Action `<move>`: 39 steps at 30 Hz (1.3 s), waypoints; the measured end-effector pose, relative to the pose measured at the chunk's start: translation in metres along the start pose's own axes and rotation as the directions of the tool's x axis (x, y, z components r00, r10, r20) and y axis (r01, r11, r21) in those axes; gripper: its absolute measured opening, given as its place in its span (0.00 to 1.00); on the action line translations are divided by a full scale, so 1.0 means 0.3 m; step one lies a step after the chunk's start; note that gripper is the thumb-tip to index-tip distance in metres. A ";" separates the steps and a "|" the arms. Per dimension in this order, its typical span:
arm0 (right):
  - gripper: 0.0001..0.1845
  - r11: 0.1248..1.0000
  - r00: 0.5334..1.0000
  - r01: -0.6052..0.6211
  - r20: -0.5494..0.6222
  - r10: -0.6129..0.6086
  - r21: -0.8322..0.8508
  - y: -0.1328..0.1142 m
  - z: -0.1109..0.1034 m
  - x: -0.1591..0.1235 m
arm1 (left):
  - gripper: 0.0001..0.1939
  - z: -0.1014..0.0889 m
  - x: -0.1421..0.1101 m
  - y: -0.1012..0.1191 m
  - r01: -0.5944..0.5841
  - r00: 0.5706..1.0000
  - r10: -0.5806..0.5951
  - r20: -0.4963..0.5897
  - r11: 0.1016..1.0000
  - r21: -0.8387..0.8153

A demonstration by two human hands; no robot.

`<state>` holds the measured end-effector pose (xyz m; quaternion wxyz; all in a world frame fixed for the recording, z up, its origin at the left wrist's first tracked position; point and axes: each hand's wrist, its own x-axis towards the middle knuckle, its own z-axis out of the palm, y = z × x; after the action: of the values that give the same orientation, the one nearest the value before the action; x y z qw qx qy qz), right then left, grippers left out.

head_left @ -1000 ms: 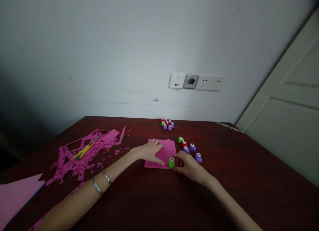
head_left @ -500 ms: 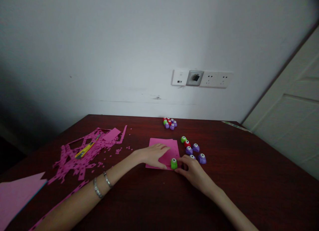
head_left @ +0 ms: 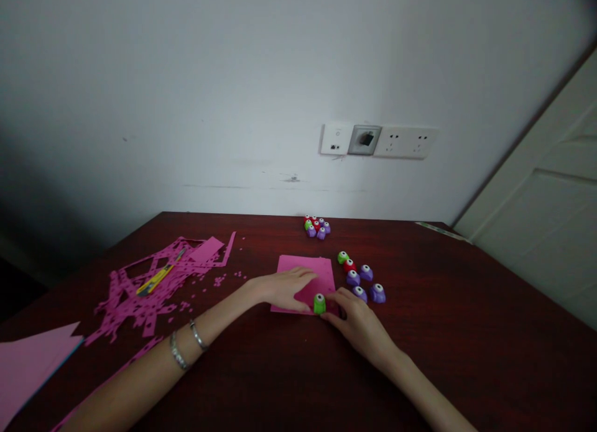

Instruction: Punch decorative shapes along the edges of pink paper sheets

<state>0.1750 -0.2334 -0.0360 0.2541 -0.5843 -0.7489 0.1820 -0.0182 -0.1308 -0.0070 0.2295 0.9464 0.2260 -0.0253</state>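
Note:
My left hand lies flat on a sheet of pink paper, fingers stretched out and thumb apart. A small green craft paper punch stands at the sheet's near edge, just right of my left thumb. My right hand has its thumb and index finger closed on the right side of this punch. The exact contact is partly hidden. Close by on the right sit a second green punch, a red punch and several purple punches.
Another cluster of punches stands at the back by the wall. Left lie pink paper scraps with a yellow utility knife on top and tiny punched bits. Larger pink sheets lie at the near left.
The green punch has shifted slightly left along the paper's near edge, together with my right hand. My left hand stays on the sheet.

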 end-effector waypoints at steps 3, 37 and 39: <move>0.13 1.000 1.000 0.004 -0.004 -0.004 -0.003 -0.002 -0.001 -0.002 | 0.39 0.005 0.003 0.001 -0.004 1.000 0.004 -0.009 1.000 0.005; 0.25 0.810 0.715 -0.536 0.638 0.286 0.238 0.041 -0.063 0.191 | 0.28 -0.096 0.101 0.006 0.452 0.860 -0.148 0.489 0.666 -0.593; 0.25 0.818 0.676 -0.550 0.665 0.317 0.168 0.038 -0.066 0.200 | 0.29 -0.084 0.116 0.007 0.477 0.833 -0.143 0.535 0.676 -0.562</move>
<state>0.1845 -0.1729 -0.0166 0.0482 -0.6006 -0.5801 0.5481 0.0125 -0.1067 0.0110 0.5941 0.7097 0.3223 -0.1984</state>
